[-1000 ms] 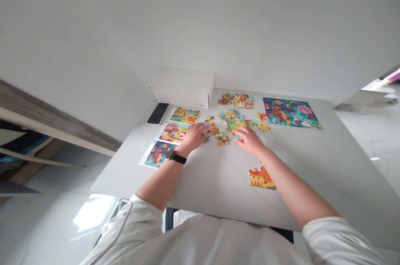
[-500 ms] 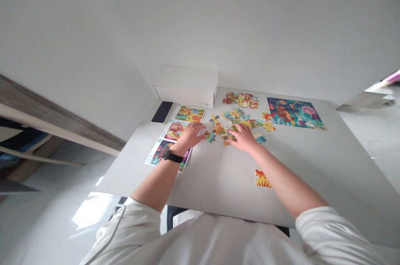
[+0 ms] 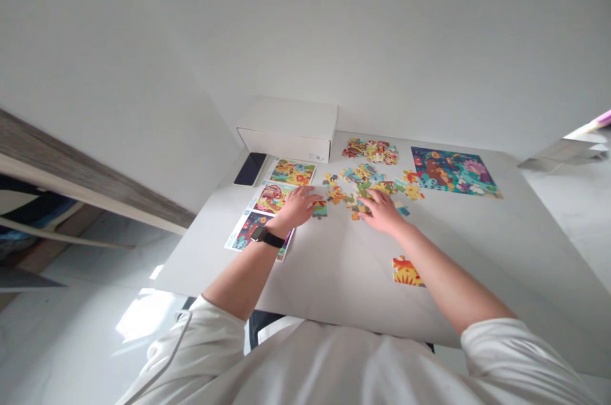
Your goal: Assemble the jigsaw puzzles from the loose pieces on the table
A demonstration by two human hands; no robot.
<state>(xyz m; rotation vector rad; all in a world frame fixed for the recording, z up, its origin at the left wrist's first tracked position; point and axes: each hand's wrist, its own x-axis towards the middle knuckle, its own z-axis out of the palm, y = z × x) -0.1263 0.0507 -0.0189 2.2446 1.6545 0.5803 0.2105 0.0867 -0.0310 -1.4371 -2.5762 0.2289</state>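
Head view: landmark = loose yellow-and-green jigsaw pile (image 3: 365, 174), mid-table (image 3: 334, 284), spread longer side to side than front to back. Right hand (image 3: 382, 211) at its near edge, the closer of the two; fingers spread, pieces directly beyond the tips, none seen gripped. Left hand (image 3: 298, 206) left of pile, fingers loosely bent; teal-and-orange jigsaw piece (image 3: 320, 209) lies just right of the tips, between hand and pile, no clear long axis; contact or pinch: cannot tell. Behind pile: red jigsaw heap (image 3: 372, 151). Right of it: assembled night-forest jigsaw (image 3: 453, 170). Nearer the body than pile: joined orange-and-yellow section (image 3: 405, 272), partly under right forearm in this view. Left of pile: safari card (image 3: 292, 172), barn card (image 3: 268, 198), night-forest card (image 3: 248, 228); left hand and wrist overlap the latter two. Far left: smartphone (image 3: 251, 169), white box (image 3: 286, 142). Obstruction: neighbouring pieces crowd right fingertips.
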